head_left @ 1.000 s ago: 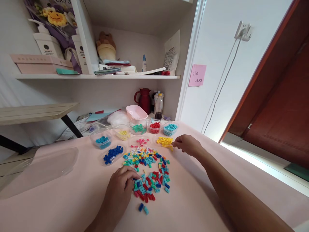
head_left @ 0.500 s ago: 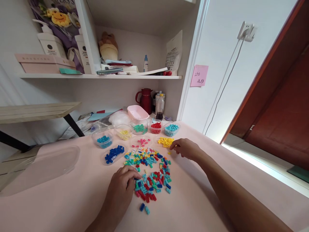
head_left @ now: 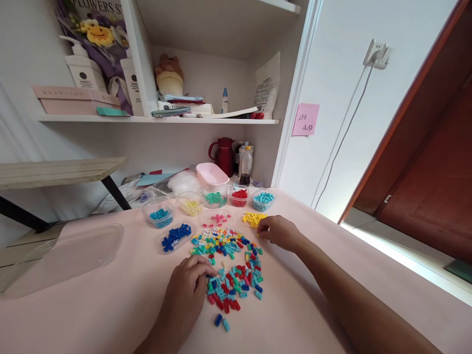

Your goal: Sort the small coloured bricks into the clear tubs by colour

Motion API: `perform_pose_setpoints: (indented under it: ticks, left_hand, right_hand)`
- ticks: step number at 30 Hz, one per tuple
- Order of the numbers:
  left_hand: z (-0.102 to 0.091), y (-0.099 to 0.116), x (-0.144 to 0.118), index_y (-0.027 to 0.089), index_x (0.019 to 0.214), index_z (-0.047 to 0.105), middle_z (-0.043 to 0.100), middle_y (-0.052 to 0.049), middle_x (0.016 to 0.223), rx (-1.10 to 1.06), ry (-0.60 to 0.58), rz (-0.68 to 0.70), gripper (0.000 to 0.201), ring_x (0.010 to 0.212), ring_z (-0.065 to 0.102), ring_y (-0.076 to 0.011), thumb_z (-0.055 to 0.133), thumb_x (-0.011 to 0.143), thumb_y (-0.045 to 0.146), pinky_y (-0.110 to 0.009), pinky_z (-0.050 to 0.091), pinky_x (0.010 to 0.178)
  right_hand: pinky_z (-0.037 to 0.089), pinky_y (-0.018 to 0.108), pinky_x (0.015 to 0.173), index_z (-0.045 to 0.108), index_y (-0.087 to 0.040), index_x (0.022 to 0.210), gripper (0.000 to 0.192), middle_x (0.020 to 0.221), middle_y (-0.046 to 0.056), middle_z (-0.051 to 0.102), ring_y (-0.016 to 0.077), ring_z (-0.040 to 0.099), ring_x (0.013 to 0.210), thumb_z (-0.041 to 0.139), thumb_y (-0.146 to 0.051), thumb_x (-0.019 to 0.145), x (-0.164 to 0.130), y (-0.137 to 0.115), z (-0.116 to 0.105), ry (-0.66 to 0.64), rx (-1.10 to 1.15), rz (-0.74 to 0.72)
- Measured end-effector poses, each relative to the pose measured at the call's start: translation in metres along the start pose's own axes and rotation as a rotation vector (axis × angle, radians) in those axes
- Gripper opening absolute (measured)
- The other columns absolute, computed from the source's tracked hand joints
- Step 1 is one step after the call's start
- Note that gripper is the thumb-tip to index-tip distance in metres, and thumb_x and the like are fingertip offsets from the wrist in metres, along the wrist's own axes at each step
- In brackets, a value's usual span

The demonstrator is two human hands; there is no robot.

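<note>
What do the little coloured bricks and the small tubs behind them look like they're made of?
Mixed bricks: probably hard moulded plastic, judging by the solid bright colours and crisp block shapes. Clear tubs: likely thin glossy transparent plastic, since the sorted pieces show through the walls.

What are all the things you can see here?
Mixed bricks: one pile, many colours, table middle.
Clear tubs: eight, behind the pile, one colour of bricks each; the dark blue tub sits nearest on the left.
Pink tub: one, behind them.
Red jug: one, under the shelf.
Pink note: one, on the wall.
Left hand: at the pile's left edge.
Right hand: beside the yellow bricks.
</note>
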State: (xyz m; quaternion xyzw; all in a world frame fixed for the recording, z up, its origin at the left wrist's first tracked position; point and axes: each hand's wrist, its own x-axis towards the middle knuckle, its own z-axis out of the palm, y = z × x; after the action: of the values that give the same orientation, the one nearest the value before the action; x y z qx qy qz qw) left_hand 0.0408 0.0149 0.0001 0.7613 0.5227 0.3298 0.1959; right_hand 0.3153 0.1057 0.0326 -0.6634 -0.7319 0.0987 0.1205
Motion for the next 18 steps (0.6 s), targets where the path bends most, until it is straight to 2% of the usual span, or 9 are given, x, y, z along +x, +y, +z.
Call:
perform_pose_setpoints:
  ticks: [5,7,12,14,18]
  left_hand:
    - [0.000,0.002,0.000,0.025,0.077,0.070,0.066,-0.005,0.096,-0.010,0.006,0.006,0.036,0.094,0.061,-0.0198,0.036,0.079,0.014,-0.034,0.048,0.085]
    - [-0.001,0.003,0.000,0.025,0.076,0.070,0.066,-0.005,0.095,-0.013,0.009,0.005,0.036,0.093,0.061,-0.0199,0.035,0.079,0.014,-0.034,0.049,0.084]
    - [-0.001,0.003,0.000,0.025,0.075,0.070,0.066,-0.005,0.095,-0.017,0.015,0.010,0.036,0.093,0.062,-0.0199,0.036,0.079,0.014,-0.034,0.049,0.084]
    - [-0.001,0.003,0.000,0.025,0.077,0.070,0.066,-0.004,0.095,-0.012,0.008,0.007,0.036,0.094,0.061,-0.0197,0.036,0.078,0.013,-0.034,0.049,0.085]
    - [-0.001,0.003,-0.001,0.025,0.079,0.070,0.066,-0.004,0.096,-0.008,-0.001,-0.005,0.037,0.095,0.061,-0.0194,0.035,0.078,0.011,-0.034,0.049,0.085]
  right_hand:
    - [0.041,0.023,0.062,0.070,-0.027,0.093,0.019,0.095,-0.001,0.071,0.0155,0.063,0.076,0.054,-0.027,0.083,0.007,0.015,-0.006,0.273,0.099,0.025]
    - [0.042,0.024,0.063,0.069,-0.026,0.097,0.022,0.096,-0.001,0.071,0.0143,0.064,0.070,0.051,-0.028,0.085,0.009,0.021,-0.008,0.314,0.156,0.044]
    - [0.045,0.023,0.060,0.068,-0.024,0.100,0.027,0.086,0.000,0.070,0.0118,0.065,0.059,0.045,-0.031,0.088,0.003,0.016,-0.016,0.345,0.328,0.040]
    - [0.045,0.023,0.060,0.068,-0.024,0.098,0.026,0.084,0.000,0.070,0.0121,0.065,0.060,0.045,-0.032,0.089,-0.005,0.005,-0.019,0.325,0.350,-0.035]
    - [0.043,0.024,0.062,0.070,-0.025,0.091,0.022,0.084,0.000,0.071,0.0140,0.063,0.067,0.049,-0.029,0.087,-0.022,-0.024,-0.018,0.138,0.223,-0.290]
